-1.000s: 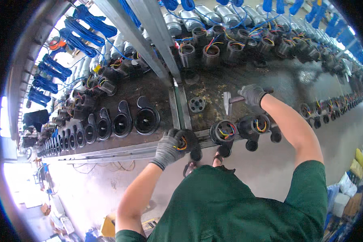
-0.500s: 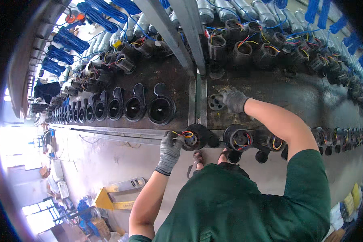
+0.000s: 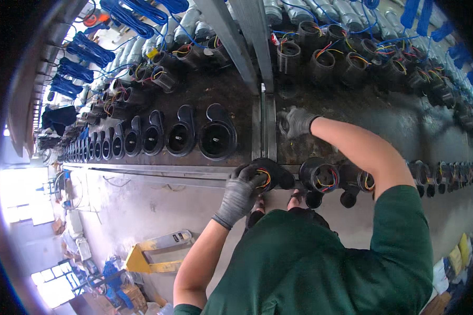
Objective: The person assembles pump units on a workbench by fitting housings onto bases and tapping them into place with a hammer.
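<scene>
My left hand [image 3: 237,195], in a grey knit glove, is closed at the left rim of a black round housing [image 3: 278,176] at the bench's front edge. Yellow and red wires [image 3: 265,178] curve inside this housing, beside my fingertips. Over the bench top, just right of the metal post, is my gloved right hand [image 3: 299,124]. Its fingers curl around a dark round disc [image 3: 283,125], most of which the glove hides. Right of the left hand's housing stands another black housing [image 3: 319,176] with coloured wires in it.
Several black housings with side spouts [image 3: 217,139] line the bench to the left. Behind stand dark cylinders [image 3: 289,56] with wires and silvery motor bodies. A metal post [image 3: 254,47] rises mid-bench. Blue cable bundles [image 3: 89,48] hang above. A yellow pallet jack [image 3: 142,258] is on the floor.
My left hand has moved right and up, from holding the wire ends to the housing's rim. My right hand has closed over the disc, which showed plainly before. The view has shifted slightly.
</scene>
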Demonstrator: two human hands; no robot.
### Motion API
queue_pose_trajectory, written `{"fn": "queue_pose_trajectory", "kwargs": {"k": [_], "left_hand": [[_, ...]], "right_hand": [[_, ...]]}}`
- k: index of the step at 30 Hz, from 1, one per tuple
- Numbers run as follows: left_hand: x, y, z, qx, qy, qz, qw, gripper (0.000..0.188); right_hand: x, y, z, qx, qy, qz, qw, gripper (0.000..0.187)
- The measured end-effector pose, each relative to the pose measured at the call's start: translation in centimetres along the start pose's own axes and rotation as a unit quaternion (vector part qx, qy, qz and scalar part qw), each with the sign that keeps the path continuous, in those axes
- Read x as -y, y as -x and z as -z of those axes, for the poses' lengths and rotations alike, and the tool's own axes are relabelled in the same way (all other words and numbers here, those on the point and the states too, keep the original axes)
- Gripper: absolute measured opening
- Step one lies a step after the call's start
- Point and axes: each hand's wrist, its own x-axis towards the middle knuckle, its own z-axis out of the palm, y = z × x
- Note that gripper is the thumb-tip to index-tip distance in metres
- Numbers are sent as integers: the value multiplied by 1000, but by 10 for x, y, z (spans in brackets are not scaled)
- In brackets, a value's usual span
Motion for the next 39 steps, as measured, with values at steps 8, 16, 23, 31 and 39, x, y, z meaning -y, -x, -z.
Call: {"fn": "queue_pose_trajectory", "kwargs": {"k": [8, 16, 23, 31, 39], "left_hand": [[36, -28, -7, 68, -41, -165, 983, 64], [78, -60, -8, 84, 339, -96, 932, 33], [102, -69, -12, 82, 179, -148, 969, 23], [80, -48, -4, 157, 709, 105, 680, 20], [83, -37, 1, 115, 547, 91, 824, 26]], "right_hand": [[39, 190, 81, -255, -635, 65, 726, 51], [158, 243, -46, -301, -864, 61, 398, 45], [219, 218, -69, -350, -661, -132, 650, 45], [231, 191, -63, -451, -364, -102, 809, 47], [222, 161, -78, -440, -679, -69, 583, 52]]}}
